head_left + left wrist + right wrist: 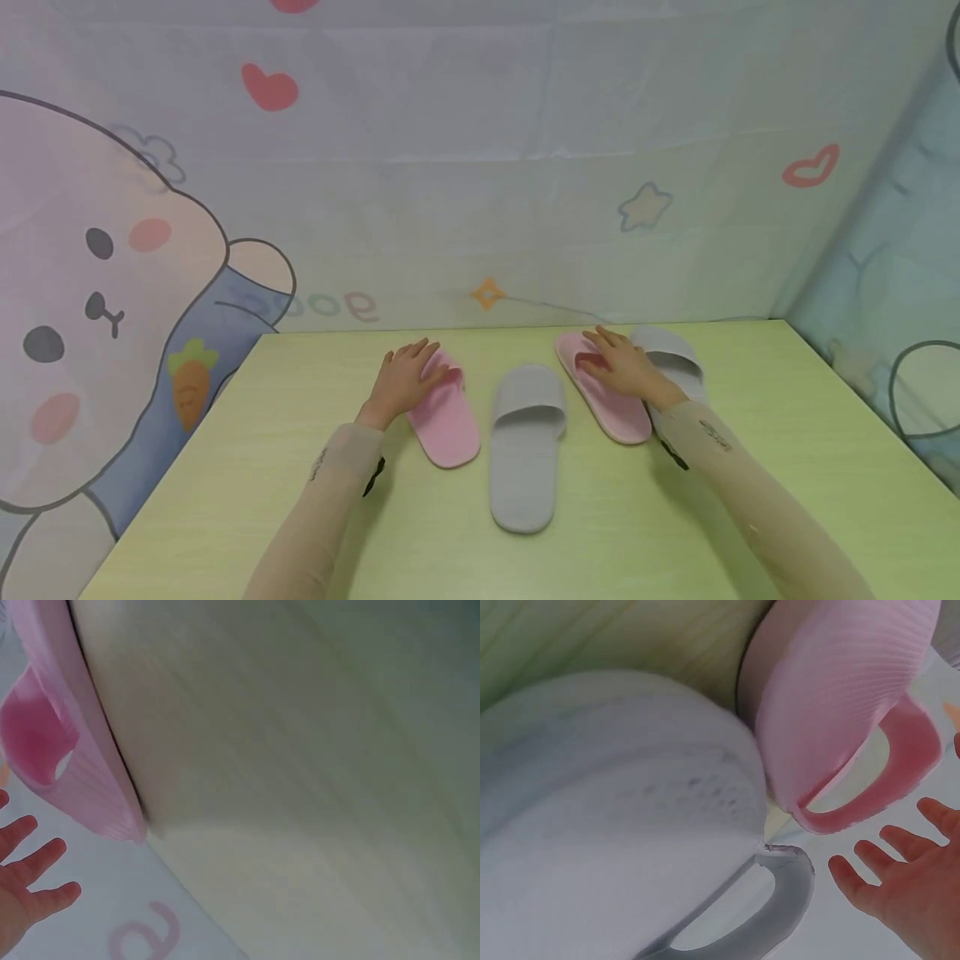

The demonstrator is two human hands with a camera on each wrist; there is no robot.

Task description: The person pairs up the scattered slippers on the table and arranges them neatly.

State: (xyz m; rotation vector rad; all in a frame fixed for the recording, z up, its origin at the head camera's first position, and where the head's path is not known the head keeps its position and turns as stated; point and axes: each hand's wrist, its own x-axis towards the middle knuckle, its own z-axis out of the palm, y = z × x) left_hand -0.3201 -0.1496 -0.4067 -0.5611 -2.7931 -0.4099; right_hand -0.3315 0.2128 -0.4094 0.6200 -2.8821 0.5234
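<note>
Left hand: the left hand point(405, 377) is seen with fingers straight and slightly spread, laid flat on the toe strap of the left pink slipper point(444, 412); nothing is gripped.
Right hand: the right hand point(621, 365) is seen with fingers extended, laid over the strap of the right pink slipper point(611, 398); nothing is pinched.
Pink slippers: both are placed on the green table point(750, 467), near its far edge, with a grey slipper point(525, 446) between them.
Second grey slipper: the far grey slipper point(671, 358) is set just beside the right pink slipper, on its outer side.
Hidden: the straps of both pink slippers are largely covered by the hands in the head view; the heel of the far grey slipper is covered by the right forearm and sleeve point(720, 454).
Cut off: in the left wrist view only the fingertips point(34, 862) are shown at the edge, and the pink slipper is cropped at the frame's left side.
Hard to make out: the left wrist view is blurred; contact between hand and slipper cannot be judged from either wrist view.
Writing: mirrored letters, seemingly "good", are printed on the backdrop point(480, 167) behind the table.
Sleeve marks: small dark marks are printed on both sleeves, too small to be read.
</note>
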